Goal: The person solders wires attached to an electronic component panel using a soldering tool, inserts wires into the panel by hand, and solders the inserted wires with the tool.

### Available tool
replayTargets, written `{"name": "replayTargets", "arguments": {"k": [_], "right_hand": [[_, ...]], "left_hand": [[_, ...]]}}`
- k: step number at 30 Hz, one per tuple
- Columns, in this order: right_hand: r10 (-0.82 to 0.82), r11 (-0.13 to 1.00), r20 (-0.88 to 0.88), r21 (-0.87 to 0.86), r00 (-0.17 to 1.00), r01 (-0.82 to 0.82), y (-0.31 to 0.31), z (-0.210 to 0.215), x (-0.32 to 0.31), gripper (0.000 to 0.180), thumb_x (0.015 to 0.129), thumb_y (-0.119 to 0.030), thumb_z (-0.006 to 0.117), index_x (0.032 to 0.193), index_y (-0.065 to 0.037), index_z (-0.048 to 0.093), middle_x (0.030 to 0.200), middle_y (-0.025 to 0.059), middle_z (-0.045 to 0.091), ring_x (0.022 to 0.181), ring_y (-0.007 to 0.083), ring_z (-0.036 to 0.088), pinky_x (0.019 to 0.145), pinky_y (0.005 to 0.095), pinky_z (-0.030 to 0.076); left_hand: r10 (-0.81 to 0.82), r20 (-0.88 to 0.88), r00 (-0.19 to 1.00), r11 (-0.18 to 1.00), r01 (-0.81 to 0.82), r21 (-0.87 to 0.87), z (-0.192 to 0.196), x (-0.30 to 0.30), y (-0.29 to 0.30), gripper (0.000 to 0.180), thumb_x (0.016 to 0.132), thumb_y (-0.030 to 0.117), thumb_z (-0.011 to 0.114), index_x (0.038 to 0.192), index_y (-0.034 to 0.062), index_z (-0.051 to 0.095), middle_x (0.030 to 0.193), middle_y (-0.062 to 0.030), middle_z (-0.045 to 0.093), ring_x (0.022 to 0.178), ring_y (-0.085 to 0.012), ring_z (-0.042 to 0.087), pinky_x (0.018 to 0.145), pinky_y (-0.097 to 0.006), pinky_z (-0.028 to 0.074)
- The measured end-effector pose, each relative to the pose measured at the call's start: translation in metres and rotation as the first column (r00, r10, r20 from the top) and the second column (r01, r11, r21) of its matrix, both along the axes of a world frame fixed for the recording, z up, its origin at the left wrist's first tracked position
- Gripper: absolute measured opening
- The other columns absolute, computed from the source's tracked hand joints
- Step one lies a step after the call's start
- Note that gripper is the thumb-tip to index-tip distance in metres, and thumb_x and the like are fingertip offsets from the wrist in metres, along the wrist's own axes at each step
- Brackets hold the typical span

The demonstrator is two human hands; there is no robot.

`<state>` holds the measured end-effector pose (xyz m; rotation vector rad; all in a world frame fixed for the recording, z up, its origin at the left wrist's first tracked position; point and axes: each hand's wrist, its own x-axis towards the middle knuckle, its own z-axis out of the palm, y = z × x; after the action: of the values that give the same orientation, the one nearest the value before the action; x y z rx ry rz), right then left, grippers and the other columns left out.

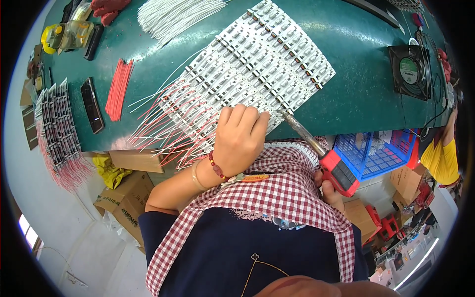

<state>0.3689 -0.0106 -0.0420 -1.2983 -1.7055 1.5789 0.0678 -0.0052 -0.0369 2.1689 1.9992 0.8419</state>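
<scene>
A large panel of white circuit boards (277, 54) lies at a slant on the green table, carrying rows of small parts. Red and white wires (161, 128) fan out from its lower left edge. My left hand (241, 141) rests on the panel's near part, fingers curled down; whatever they pinch is hidden beneath them. In my right hand (332, 194) is the red and black handle of a soldering iron (341, 171). Its metal shaft points up and left, the tip at the panel's near right edge, just right of my left fingers.
Bundles of white wires (175, 20) and red wires (118, 91) lie on the table, with a phone (92, 105) and wired boards (58, 121) farther left. At right are a black fan (409, 72), a blue plastic basket (373, 166) below the table edge, and another person's yellow sleeve (440, 161).
</scene>
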Motion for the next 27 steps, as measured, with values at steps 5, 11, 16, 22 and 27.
{"name": "replayTargets", "arguments": {"k": [5,11,16,22,27], "right_hand": [[-0.001,1.0,-0.033,0.007,0.999,0.001,-0.001,-0.0036,0.002,0.021,0.08,-0.026,0.066,0.079,-0.005,0.066,0.072,0.0051,0.064,0.061,0.0189,0.061,0.056,0.0304,0.047],[0.045,0.994,0.051,0.098,0.998,-0.05,-0.0002,-0.0018,-0.0029,0.022,0.079,-0.026,0.067,0.079,-0.003,0.065,0.072,0.0064,0.063,0.061,0.0194,0.062,0.055,0.0303,0.048],[-0.019,1.0,-0.03,0.011,0.999,0.019,0.0003,0.0026,-0.0002,0.027,0.082,-0.031,0.067,0.079,-0.003,0.065,0.071,0.0058,0.064,0.062,0.0186,0.062,0.058,0.0293,0.048],[-0.04,0.999,-0.067,0.01,0.997,0.041,0.0026,0.0038,-0.0011,0.029,0.082,-0.032,0.068,0.08,-0.003,0.065,0.071,0.0055,0.064,0.062,0.0175,0.062,0.059,0.0289,0.048],[-0.058,0.998,-0.095,-0.032,0.994,0.055,0.003,0.0043,-0.0019,0.031,0.082,-0.033,0.068,0.08,-0.002,0.065,0.071,0.0059,0.064,0.063,0.0172,0.062,0.059,0.0292,0.048]], "left_hand": [[0.011,-0.002,1.0,1.0,-0.011,0.014,0.0002,0.0005,0.0,0.018,0.07,0.0,0.069,0.088,0.0048,0.067,0.071,-0.0031,0.045,0.067,-0.0205,0.047,0.062,-0.034,0.035],[0.004,-0.003,1.0,1.0,-0.004,0.012,-0.0003,0.0015,0.0003,0.018,0.071,0.001,0.069,0.088,0.0046,0.067,0.071,-0.0036,0.046,0.067,-0.0209,0.048,0.062,-0.034,0.035],[0.008,-0.014,1.0,1.0,-0.008,0.008,0.0008,0.001,0.0013,0.016,0.071,0.001,0.069,0.087,0.0046,0.066,0.071,-0.0038,0.046,0.068,-0.021,0.048,0.062,-0.034,0.035],[0.026,-0.041,0.999,1.0,-0.025,0.014,0.0017,0.0023,0.0018,0.014,0.073,0.003,0.07,0.086,0.006,0.066,0.071,-0.0035,0.046,0.068,-0.0206,0.049,0.062,-0.035,0.034],[0.05,-0.049,0.998,0.999,-0.051,-0.002,0.0037,0.0035,0.0003,0.015,0.072,0.003,0.071,0.087,0.0074,0.066,0.071,-0.0029,0.046,0.068,-0.0197,0.048,0.062,-0.034,0.034]]}}
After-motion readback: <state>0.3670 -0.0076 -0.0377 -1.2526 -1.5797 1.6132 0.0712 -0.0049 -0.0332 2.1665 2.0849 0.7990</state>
